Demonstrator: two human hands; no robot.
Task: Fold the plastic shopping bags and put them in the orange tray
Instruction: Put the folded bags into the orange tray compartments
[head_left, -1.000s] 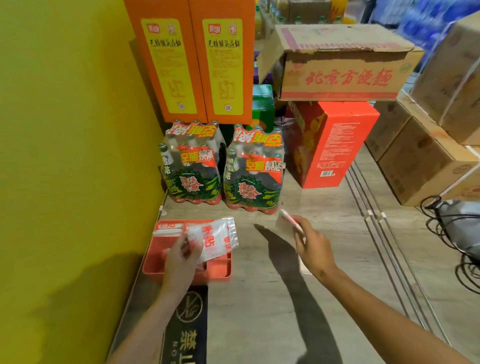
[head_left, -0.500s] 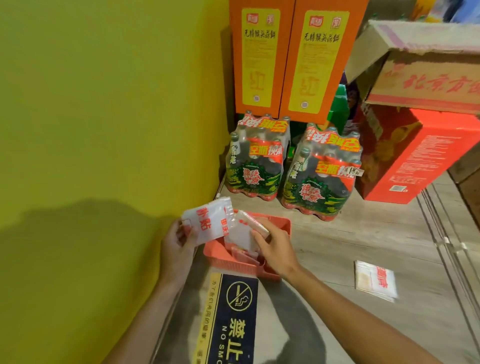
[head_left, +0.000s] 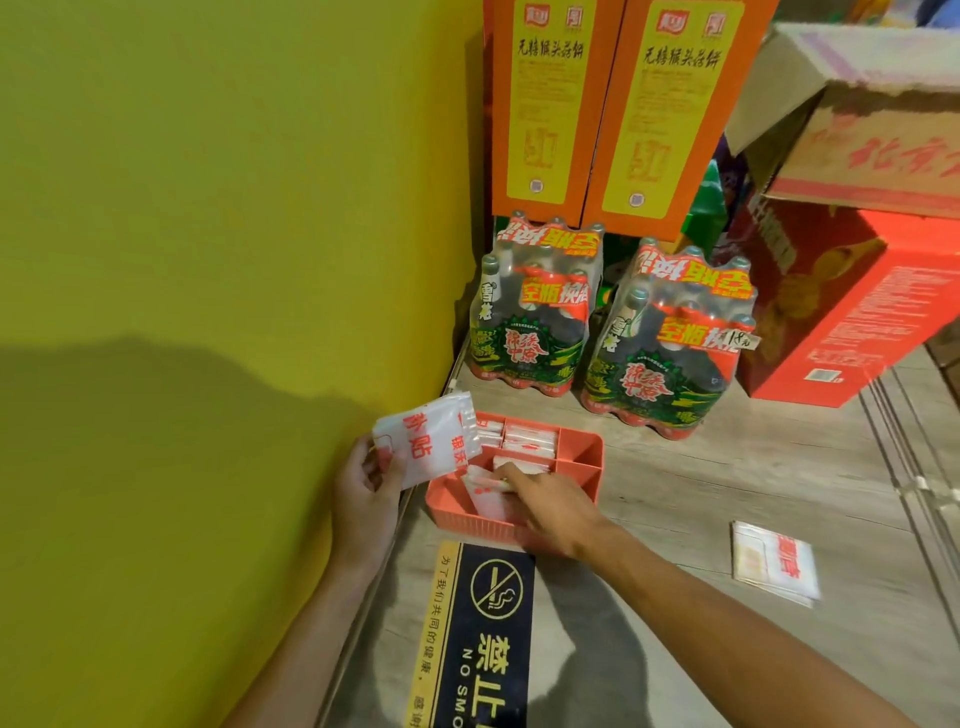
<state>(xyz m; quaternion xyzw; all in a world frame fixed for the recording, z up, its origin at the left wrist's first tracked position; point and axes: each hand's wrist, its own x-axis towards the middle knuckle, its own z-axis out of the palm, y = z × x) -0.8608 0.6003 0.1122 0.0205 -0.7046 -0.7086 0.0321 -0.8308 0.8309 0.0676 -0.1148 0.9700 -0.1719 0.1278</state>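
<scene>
Down by the foot of the yellow wall, the orange tray sits on the wooden floor, tucked close against the wall so it stays out of the walkway. Its far compartments already hold folded bags standing on edge in neat rows, which looks like the way to fit the most in. The right hand reaches down into the near compartment, fingers curled round a folded bag that it seems to be pushing into place among the others; how firmly it pinches I cannot quite tell, since the knuckles cover the fingertips. The left hand hovers just beside the tray's left edge, thumb and fingers pinching the lower corner of a second folded bag with red lettering, held up and tilted over the rim, probably so it is ready to go in as soon as the other hand clears. One more flat folded bag lies alone on the floor well off to the right, waiting its turn. Just in front of the tray a dark no-smoking sign is stuck to the floor. Behind stand two shrink-wrapped packs of bottles, with tall orange cartons above them and a red box to the right.
</scene>
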